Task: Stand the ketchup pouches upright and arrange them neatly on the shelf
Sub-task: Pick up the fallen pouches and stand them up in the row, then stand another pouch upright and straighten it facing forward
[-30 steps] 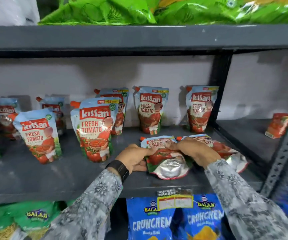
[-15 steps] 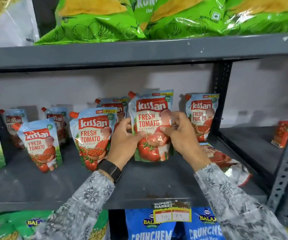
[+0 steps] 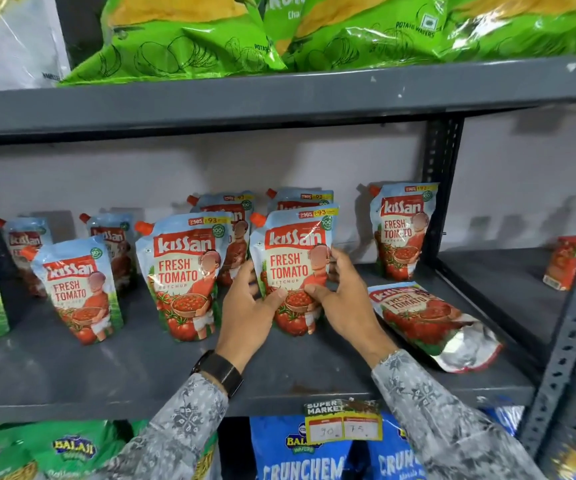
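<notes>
The ketchup pouch (image 3: pixel 293 268) that lay flat a second ago now stands on the shelf (image 3: pixel 141 368), left hand (image 3: pixel 248 313) and right hand (image 3: pixel 343 303) closed around it. Just right, another pouch (image 3: pixel 428 317) lies flat.

A pale, plain wall (image 3: pixel 175 174) is running behind the dark grey metal shelving, catching soft shadows. The upper shelf board (image 3: pixel 279 98) is spanning the view, with green snack bags (image 3: pixel 189 39) lying on it. A perforated upright (image 3: pixel 440 174) is standing at the back and another slotted post (image 3: pixel 570 327) is rising at the front edge. A yellow price tag (image 3: pixel 343 424) is hanging from the lower board's lip, above blue snack bags (image 3: pixel 300 452). Even indoor light is falling throughout.
</notes>
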`<action>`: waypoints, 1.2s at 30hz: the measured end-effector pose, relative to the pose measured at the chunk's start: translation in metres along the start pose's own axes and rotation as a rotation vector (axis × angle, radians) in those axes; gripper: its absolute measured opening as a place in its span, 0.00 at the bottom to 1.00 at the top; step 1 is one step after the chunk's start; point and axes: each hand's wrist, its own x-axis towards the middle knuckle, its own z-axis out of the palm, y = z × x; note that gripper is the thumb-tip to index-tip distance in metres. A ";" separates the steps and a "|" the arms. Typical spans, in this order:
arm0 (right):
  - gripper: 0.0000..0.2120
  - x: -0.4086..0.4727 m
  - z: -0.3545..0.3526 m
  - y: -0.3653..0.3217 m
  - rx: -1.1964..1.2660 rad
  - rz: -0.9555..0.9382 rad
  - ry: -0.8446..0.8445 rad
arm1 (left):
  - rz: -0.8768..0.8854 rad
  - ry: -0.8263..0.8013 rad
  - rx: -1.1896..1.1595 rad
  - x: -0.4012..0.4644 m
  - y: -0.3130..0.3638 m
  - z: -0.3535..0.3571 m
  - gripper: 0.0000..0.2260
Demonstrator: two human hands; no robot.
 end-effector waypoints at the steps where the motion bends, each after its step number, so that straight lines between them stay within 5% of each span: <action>1: 0.35 -0.001 -0.002 -0.001 -0.003 -0.001 -0.020 | -0.021 0.029 -0.035 -0.002 0.002 0.001 0.28; 4: 0.40 -0.007 -0.018 -0.007 -0.033 -0.009 -0.064 | -0.053 0.252 -0.061 -0.016 0.009 0.006 0.29; 7: 0.36 -0.010 -0.055 -0.017 -0.180 -0.107 0.007 | 0.091 0.394 0.000 -0.033 0.023 0.019 0.18; 10: 0.26 -0.003 -0.101 -0.028 -0.389 -0.128 0.087 | 0.097 0.160 0.045 -0.034 0.035 0.044 0.12; 14: 0.20 0.011 -0.164 -0.026 -0.835 0.188 -0.026 | -0.214 -0.361 0.217 -0.027 0.044 0.105 0.15; 17: 0.24 0.015 -0.182 -0.013 -0.957 0.441 -0.166 | -0.484 -0.514 0.200 -0.019 0.046 0.145 0.18; 22: 0.12 0.018 -0.180 0.004 -0.806 0.525 -0.150 | -0.654 -0.468 0.160 -0.010 0.047 0.169 0.20; 28: 0.06 0.012 -0.183 0.007 -0.491 0.482 -0.032 | -0.741 -0.440 -0.143 -0.027 0.063 0.166 0.03; 36: 0.09 0.017 -0.196 -0.027 -0.354 0.158 0.124 | -0.352 -0.267 -0.079 -0.011 0.105 0.164 0.07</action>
